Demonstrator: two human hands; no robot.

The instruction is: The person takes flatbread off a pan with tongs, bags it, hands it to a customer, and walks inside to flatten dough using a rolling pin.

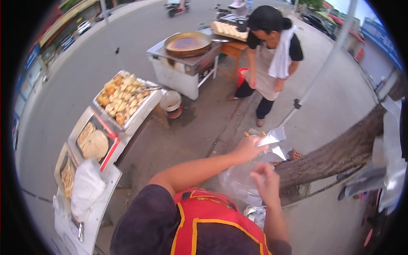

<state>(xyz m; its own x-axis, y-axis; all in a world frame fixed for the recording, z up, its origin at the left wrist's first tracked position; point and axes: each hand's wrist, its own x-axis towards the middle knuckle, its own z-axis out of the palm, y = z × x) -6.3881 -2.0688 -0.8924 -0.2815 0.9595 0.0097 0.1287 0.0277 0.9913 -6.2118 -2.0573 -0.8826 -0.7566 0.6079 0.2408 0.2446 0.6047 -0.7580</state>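
Plastic bag (272,136): glossy, silvery-white and creased, raised in front of the person's chest; whether it joins the clear plastic film (239,180) hanging below cannot be made out.
Weight and stiffness: probably very light and limp, with little shape of its own; air could lift or fold it.
Surface: the shine suggests a slick skin, likely to slide between loose fingers and easy to crumple or tear if pulled hard.
Best hold: a pinch at a free edge or upper corner, thumb on one face and fingertips on the other, leaving the middle slack.
Left hand (246,149): fingers closed on the near edge of the bag, most of it projecting beyond the fingertips, away from the wrist; the thumb's exact place cannot be told.
Right hand (267,180): fingers bent and partly open, raised lower than the left and nearer the body, apart from the silvery part; blur hides whether the fingertips have any film.
Clear film: hanging between the left hand and the red apron (212,212), beside the right hand.
Tree trunk (340,146): slanting up beyond the right hand.
Stall, left side: browned food pieces (123,95), a round flatbread (95,145) and a crumpled white cloth (87,187).
Further off: a co-worker (272,76) standing near a wide round pan (187,54).
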